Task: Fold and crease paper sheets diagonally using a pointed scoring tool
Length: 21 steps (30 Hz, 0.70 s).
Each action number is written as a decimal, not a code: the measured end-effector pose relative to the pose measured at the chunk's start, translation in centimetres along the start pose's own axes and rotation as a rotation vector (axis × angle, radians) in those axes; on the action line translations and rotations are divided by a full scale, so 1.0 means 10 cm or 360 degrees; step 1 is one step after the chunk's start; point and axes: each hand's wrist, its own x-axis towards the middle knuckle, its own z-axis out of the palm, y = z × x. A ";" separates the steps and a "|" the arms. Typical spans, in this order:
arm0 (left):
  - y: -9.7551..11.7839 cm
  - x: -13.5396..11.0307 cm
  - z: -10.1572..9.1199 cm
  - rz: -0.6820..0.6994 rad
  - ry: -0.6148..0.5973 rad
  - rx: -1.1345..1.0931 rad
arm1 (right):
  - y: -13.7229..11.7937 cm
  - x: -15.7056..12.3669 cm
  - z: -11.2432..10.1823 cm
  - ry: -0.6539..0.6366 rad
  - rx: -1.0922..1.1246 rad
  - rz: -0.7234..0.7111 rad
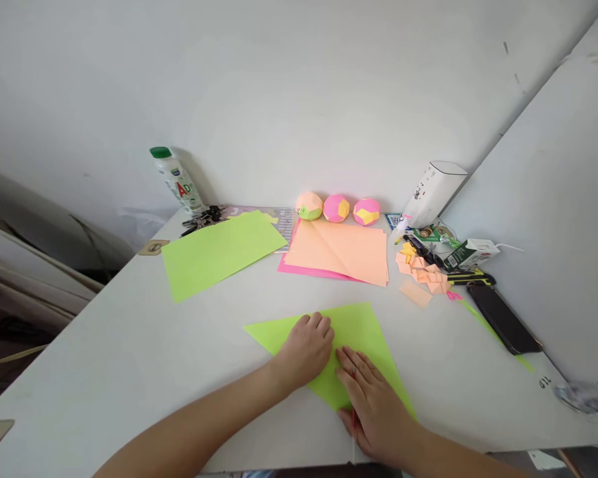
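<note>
A sheet of light-green paper (356,325), folded with a pointed left corner, lies in front of me on the white table. My left hand (307,348) rests on its middle with the fingers curled and closed, pressing the paper down; the fingertips are hidden. Just to the right, my right hand (373,405) lies over the paper's lower part, fingers close together and touching the sheet. A thin pen (354,425) with a red section runs between its thumb and fingers, pointing toward the table's front edge.
Another green sheet (219,252) lies back left, beside stacked peach sheets (343,249) over pink ones. Three paper balls (336,208) line the wall. A bottle (179,182) stands left. Right are folded peach pieces (423,271), a white container (434,192), a small box (471,253) and a phone (503,318).
</note>
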 end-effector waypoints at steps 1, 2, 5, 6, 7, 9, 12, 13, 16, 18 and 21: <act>0.02 0.01 0.01 -0.0018 0.0026 0.0000 | 0.00 -0.06 0.00 0.0014 -0.0016 -0.0011; 0.03 0.01 0.03 -0.0028 0.0050 -0.0005 | 0.00 -0.11 0.00 0.0033 -0.0030 -0.0022; 0.03 -0.01 0.11 -0.0027 0.0105 -0.0050 | 0.00 -0.21 -0.06 0.0103 -0.0034 -0.0070; 0.02 -0.02 0.15 -0.0014 0.0119 -0.0072 | 0.02 -0.22 -0.11 0.0113 0.0006 -0.0097; 0.00 -0.03 0.18 0.0003 0.0136 -0.0091 | 0.06 -0.21 -0.18 0.0116 0.0083 -0.0124; -0.02 -0.03 0.24 0.0041 0.0169 -0.0124 | 0.16 -0.12 -0.33 0.0089 0.0352 -0.0134; -0.05 -0.03 0.29 0.0069 0.0188 -0.0184 | 0.40 0.18 -0.52 0.0023 0.0899 0.0128; -0.05 -0.03 0.30 0.0069 0.0182 -0.0213 | 0.49 0.32 -0.55 -0.0019 0.1103 0.0213; -0.07 -0.03 0.28 0.0092 0.0135 -0.0306 | 0.75 0.75 -0.46 0.0003 0.1613 0.0523; -0.08 -0.03 0.26 0.0105 0.0100 -0.0348 | 0.89 0.97 -0.33 0.0037 0.1758 0.0615; -0.10 -0.03 0.25 0.0097 0.0072 -0.0370 | 1.03 1.14 -0.19 0.0005 0.1687 0.0625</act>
